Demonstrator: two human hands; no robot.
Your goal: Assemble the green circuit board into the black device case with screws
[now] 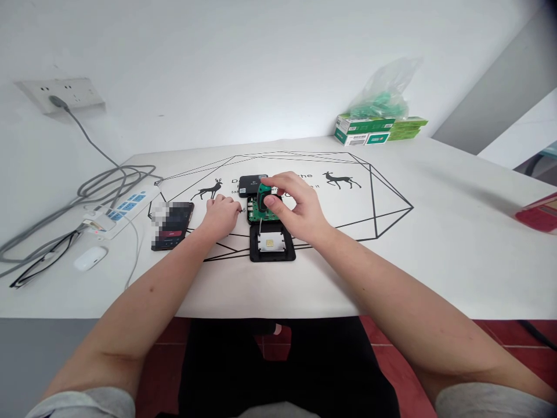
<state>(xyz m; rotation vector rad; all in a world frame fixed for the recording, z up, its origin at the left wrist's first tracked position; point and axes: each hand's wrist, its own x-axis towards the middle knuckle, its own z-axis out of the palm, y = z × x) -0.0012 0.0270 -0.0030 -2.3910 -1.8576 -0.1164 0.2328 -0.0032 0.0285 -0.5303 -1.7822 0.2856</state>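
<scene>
My right hand (300, 206) grips the green and black handle of a screwdriver (263, 196), fingers and thumb closed round it. Its thin shaft points down over the lower edge of a green circuit board (253, 213), partly hidden under the hand. Left of the board, my left hand (221, 216) rests on the mat with curled fingers; something small and dark shows by its fingertips, too small to name. In front of the board lies a black casing part (255, 253) with a silver metal plate (278, 242) in it. Behind the board sits a black cover (250, 183).
A phone (176, 226), white earbud case (90, 258), glasses (46, 261) and power strip (133, 206) with grey cables lie left. Green and white boxes (363, 129) with a clear plastic bag (387, 93) stand at the wall. A red object (539, 213) is far right.
</scene>
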